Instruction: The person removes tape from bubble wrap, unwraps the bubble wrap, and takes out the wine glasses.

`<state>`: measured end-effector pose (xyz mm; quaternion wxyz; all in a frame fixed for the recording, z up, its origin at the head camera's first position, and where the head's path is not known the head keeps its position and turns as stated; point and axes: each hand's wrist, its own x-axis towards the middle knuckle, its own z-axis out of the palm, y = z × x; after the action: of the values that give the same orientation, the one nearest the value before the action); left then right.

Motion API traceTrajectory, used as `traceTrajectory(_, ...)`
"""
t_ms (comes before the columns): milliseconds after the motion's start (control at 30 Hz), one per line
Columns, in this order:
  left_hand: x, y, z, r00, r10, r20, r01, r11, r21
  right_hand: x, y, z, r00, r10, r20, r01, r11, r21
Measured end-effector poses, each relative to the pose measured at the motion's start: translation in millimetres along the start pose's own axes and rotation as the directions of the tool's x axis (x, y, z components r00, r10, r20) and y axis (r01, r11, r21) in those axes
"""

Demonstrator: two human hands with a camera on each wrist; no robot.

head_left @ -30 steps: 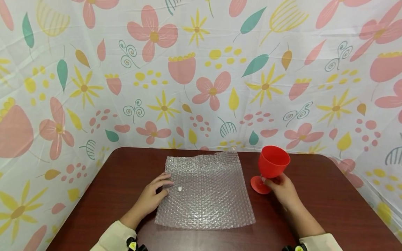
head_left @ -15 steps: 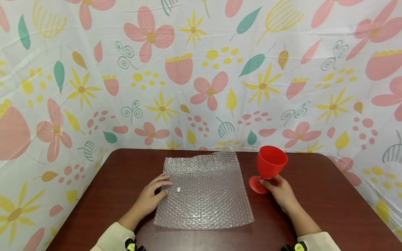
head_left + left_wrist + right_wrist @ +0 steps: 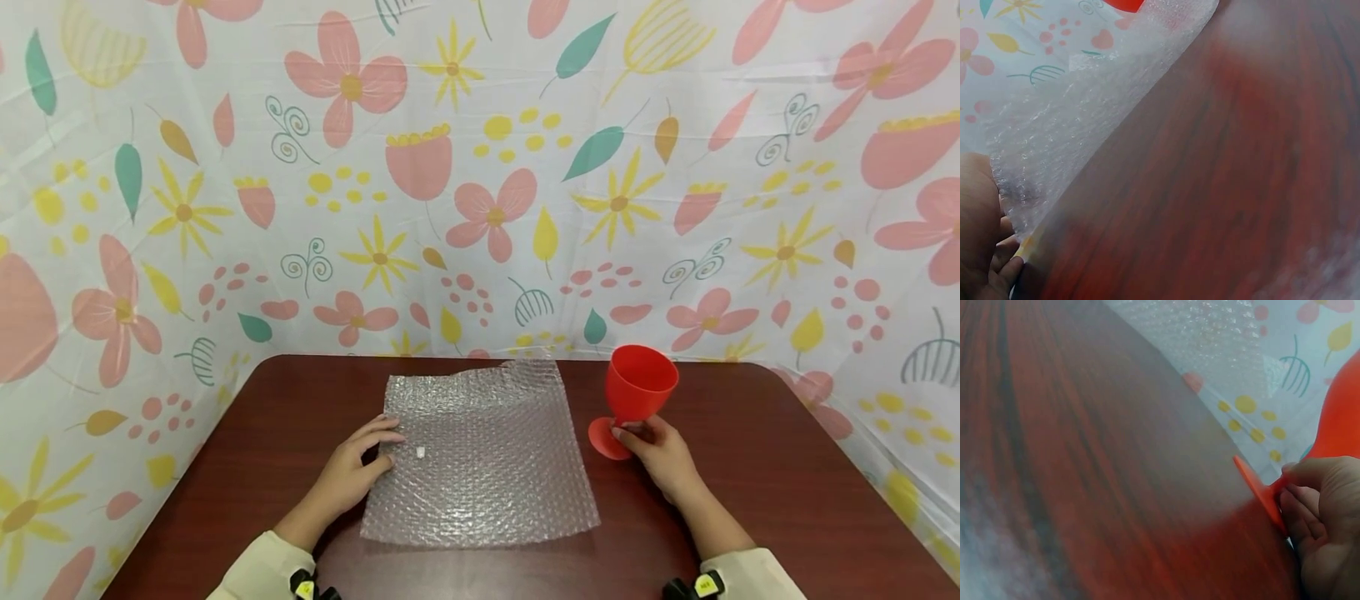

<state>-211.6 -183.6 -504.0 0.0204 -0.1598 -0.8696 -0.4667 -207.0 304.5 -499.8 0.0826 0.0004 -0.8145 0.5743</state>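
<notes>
A sheet of clear bubble wrap (image 3: 480, 475) lies on the table, with a small white piece (image 3: 421, 452) on its left part. My left hand (image 3: 351, 467) rests at the left edge of this sheet, its fingertips over the border. In the left wrist view some of its fingers (image 3: 1005, 253) show beside the sheet's corner. To the right of the wrap, my right hand (image 3: 663, 454) pinches the stem of a red plastic goblet (image 3: 641, 385). The goblet tilts to the right, bowl upward. Its round foot (image 3: 1260, 495) shows beside the thumb in the right wrist view.
The dark reddish wooden table (image 3: 780, 467) has rounded far corners. Behind it and along both sides hangs a white cloth (image 3: 420, 275) printed with flowers and leaves. The wrap's far edge reaches the table's back edge.
The head view has shifted slightly, so everything appears a little further left. Both hands, the goblet and the bubble wrap keep their places relative to each other.
</notes>
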Motion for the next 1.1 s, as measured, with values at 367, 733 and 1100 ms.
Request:
traceTrajectory(367,-0.3,-2.1,-1.0,0.998,0.055,-0.024,-0.055,0.998,0.013,0,4,2.0,1.000,0.004,-0.004,-0.004,1.000,0.010)
traceTrajectory(733,-3.6,-2.0,0.2,0.996,0.076,-0.044,-0.077,0.997,-0.009,-1,0,0.3,1.000,0.015,0.016,-0.015,0.999,0.036)
traceTrajectory(1100,-4.1,2.2,3.5,0.989,0.080,-0.121,-0.093,0.990,-0.102,-4,-6,-4.9,0.987,0.052,-0.153,-0.012,0.968,0.252)
